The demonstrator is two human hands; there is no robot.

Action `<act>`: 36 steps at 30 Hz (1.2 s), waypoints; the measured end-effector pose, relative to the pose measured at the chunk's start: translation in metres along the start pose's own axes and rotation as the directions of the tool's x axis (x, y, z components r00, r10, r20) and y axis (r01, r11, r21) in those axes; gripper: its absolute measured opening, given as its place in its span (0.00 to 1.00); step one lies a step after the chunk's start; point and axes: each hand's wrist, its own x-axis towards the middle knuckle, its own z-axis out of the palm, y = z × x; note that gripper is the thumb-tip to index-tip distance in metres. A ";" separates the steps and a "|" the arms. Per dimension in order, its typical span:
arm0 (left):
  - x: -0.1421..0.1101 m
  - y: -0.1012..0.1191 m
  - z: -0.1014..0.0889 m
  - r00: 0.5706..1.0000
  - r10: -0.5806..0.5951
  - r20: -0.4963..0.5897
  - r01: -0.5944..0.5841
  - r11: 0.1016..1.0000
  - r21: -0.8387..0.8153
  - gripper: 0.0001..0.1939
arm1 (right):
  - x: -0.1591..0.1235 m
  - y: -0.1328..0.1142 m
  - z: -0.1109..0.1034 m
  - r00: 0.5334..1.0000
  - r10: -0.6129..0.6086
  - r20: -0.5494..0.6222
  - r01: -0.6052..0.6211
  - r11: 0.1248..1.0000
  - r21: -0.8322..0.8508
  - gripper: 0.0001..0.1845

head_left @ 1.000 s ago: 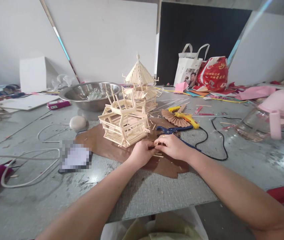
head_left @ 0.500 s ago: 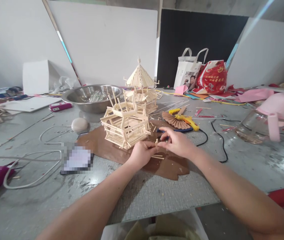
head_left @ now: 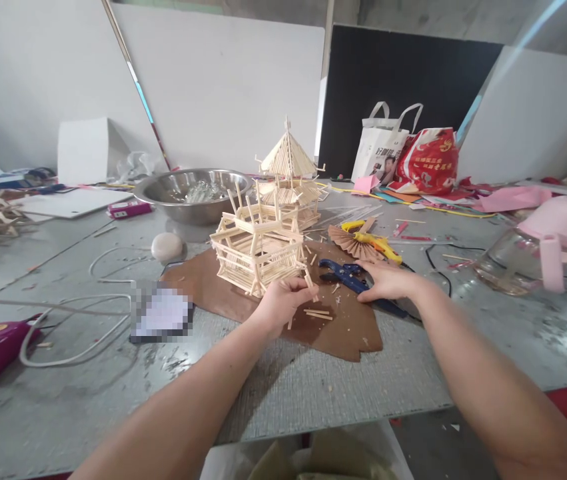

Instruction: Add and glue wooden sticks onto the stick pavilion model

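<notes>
My left hand (head_left: 283, 303) pinches short wooden sticks (head_left: 310, 280) between thumb and fingers, just in front of an open-topped stick model (head_left: 258, 250). My right hand (head_left: 388, 280) is stretched over blue-handled pliers (head_left: 346, 275), thumb and fingers apart around the handles. Whether it touches them I cannot tell. Under the pliers and the front model lies a brown sheet (head_left: 343, 333), with a few loose sticks (head_left: 318, 313) between my hands. A roofed stick pavilion (head_left: 288, 157) stands behind the front model.
A metal bowl (head_left: 193, 193) stands at back left, near a round white object (head_left: 167, 247). A yellow glue gun (head_left: 373, 241) and a folded brown paper fan (head_left: 350, 243) lie beyond the pliers. On the right is a clear jug with a pink lid (head_left: 518, 253). White cables run at left.
My right hand has left my left fingertips and moved right to the pliers, its fingers spreading. My left hand keeps its pinch on the sticks. The view has shifted slightly.
</notes>
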 end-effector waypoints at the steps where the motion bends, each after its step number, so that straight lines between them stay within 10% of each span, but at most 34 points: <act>1: 0.000 0.000 0.000 1.000 -0.004 0.015 0.005 1.000 -0.029 0.12 | 0.001 0.001 0.000 0.999 -0.035 -0.021 0.035 0.999 0.009 0.44; 9: 0.002 -0.002 -0.002 0.998 0.063 0.000 -0.063 0.988 0.143 0.10 | -0.007 -0.012 -0.009 0.983 -0.026 -0.181 0.023 1.000 -0.019 0.18; 18: -0.007 0.005 0.001 0.934 0.352 -0.066 -0.223 0.716 0.662 0.13 | -0.010 -0.032 -0.013 0.900 0.086 -0.427 -0.036 0.992 0.124 0.20; 36: -0.008 0.010 -0.001 0.907 0.382 -0.178 -0.095 0.596 0.797 0.09 | -0.028 -0.064 -0.008 0.880 -0.193 -0.434 0.222 0.975 0.016 0.24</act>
